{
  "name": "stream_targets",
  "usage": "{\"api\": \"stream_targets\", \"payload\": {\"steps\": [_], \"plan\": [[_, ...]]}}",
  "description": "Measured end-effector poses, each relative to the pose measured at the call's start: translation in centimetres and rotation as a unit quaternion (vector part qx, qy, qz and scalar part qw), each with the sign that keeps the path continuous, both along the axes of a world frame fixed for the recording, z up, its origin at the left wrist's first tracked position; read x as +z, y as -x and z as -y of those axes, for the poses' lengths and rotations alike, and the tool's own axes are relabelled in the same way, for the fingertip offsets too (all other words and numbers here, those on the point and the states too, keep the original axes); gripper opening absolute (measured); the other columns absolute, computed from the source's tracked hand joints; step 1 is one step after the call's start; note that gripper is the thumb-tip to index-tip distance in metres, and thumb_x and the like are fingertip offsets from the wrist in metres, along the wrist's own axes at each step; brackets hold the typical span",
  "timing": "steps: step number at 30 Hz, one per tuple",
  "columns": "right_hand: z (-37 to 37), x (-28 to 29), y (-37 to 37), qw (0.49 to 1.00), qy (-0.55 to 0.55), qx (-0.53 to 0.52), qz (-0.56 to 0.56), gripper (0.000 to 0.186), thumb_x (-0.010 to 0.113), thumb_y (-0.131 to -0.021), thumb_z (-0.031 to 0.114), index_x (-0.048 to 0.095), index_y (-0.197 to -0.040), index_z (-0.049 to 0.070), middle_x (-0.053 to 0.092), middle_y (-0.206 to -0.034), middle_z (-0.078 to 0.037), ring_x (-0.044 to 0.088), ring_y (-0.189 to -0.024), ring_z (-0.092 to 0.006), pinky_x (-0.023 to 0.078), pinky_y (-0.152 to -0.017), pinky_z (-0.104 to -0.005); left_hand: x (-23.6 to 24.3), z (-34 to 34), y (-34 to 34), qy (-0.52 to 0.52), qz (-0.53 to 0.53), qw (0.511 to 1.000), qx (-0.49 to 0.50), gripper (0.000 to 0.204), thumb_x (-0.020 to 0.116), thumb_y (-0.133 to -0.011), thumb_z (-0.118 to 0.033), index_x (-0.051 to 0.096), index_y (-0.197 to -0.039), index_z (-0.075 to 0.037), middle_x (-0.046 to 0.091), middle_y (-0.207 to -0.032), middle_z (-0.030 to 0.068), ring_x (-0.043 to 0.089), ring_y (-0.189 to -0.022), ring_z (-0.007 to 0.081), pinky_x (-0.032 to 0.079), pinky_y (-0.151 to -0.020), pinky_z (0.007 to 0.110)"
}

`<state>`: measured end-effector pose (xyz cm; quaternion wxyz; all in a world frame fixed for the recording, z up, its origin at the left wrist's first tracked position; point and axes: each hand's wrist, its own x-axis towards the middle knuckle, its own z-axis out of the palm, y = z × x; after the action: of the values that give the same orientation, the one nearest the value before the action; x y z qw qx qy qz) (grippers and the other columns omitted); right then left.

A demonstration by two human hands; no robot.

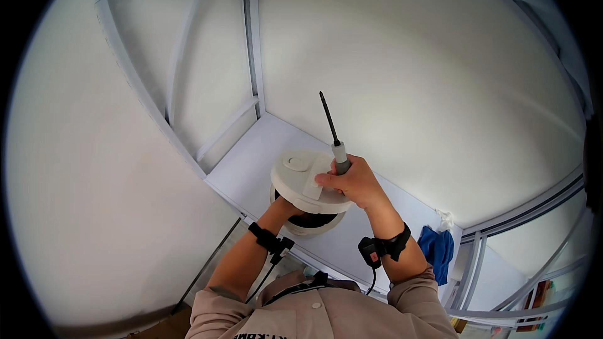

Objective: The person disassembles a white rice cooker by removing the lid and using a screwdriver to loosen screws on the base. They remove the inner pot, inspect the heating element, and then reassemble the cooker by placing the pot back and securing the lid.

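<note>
A round white appliance, which looks like a rice cooker, stands before me on a white table. Its thick lid (286, 179) has a small round vent and a raised flat strip, and it is lifted off the body (306, 231), leaving a dark gap. My left hand (287, 208) reaches into that gap beneath the lid, so its fingers are hidden. Closed around the grey grip of a screwdriver (330, 120) is my right hand (359, 182); the dark shaft points up and away. The right thumb rests on the lid's top near the strip.
The white table (248, 150) runs from far left to near right against a pale wall panel. At its right end lie a blue cloth (438, 248) and a crumpled white item (445, 220). Metal frame posts (252, 44) border the space. Each wrist wears a black strap with a cabled device.
</note>
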<state>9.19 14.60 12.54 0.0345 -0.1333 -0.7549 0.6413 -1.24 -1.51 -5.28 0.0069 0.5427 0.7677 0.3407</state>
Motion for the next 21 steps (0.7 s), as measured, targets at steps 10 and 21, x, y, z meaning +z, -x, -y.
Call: {"api": "stream_targets", "payload": {"steps": [10, 21], "plan": [[0.1, -0.1, -0.1, 1.000, -0.010, 0.005, 0.000, 0.041, 0.096, -0.068, 0.023, 0.058, -0.076, 0.009, 0.058, -0.068, 0.001, 0.052, -0.059, -0.0090, 0.042, -0.054, -0.0255, 1.5, -0.1, -0.5, 0.008, 0.053, 0.999, 0.004, 0.071, 0.067, -0.095, -0.041, 0.041, -0.157, -0.020, 0.040, -0.162, 0.0060, 0.037, -0.150, 0.0290, 0.028, -0.125, 0.045], [0.1, 0.0, -0.3, 1.000, -0.014, 0.003, 0.016, 0.042, 0.096, -0.068, 0.022, 0.058, -0.077, 0.010, 0.057, -0.069, 0.001, 0.052, -0.061, -0.0098, 0.042, -0.055, -0.0260, 1.9, 0.0, -1.1, -0.010, 0.032, 0.999, 0.014, 0.065, 0.063, -0.097, -0.046, 0.043, -0.154, -0.023, 0.045, -0.159, 0.0048, 0.040, -0.147, 0.0279, 0.030, -0.123, 0.045]]}}
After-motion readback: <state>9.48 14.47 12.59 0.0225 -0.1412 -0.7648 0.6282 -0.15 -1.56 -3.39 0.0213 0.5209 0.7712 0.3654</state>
